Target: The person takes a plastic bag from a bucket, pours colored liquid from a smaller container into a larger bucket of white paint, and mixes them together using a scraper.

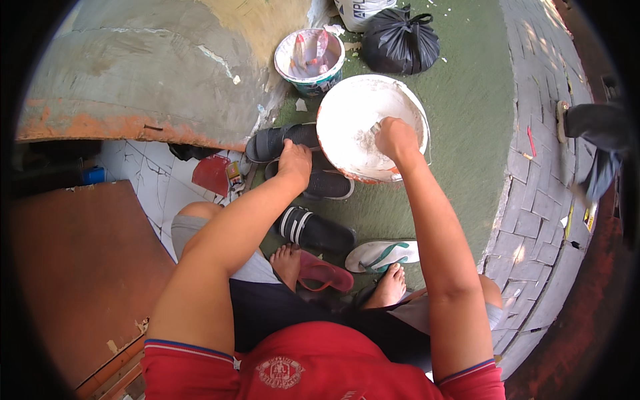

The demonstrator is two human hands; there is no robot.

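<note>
Inside a wide white bucket (333,143) lies pale, lumpy paste or powder (373,103). My right hand (398,139) reaches into it, closed, with its fingertips down at the white material; whatever it grips is hidden. To the left of the bucket, my left hand (295,162) is above a pair of dark slide sandals, the upper sandal (270,143) and the lower sandal (330,185). Its fingers are curled in and nothing shows in them. I cannot tell whether it touches the sandals.
A smaller paint bucket (310,87) holding bags stands beyond, beside a tied black plastic bag (401,41). Near my feet lie a striped black slide (317,230), a red flip-flop (327,275) and a white-green flip-flop (380,255). Another person's leg (597,127) is on the paving at right.
</note>
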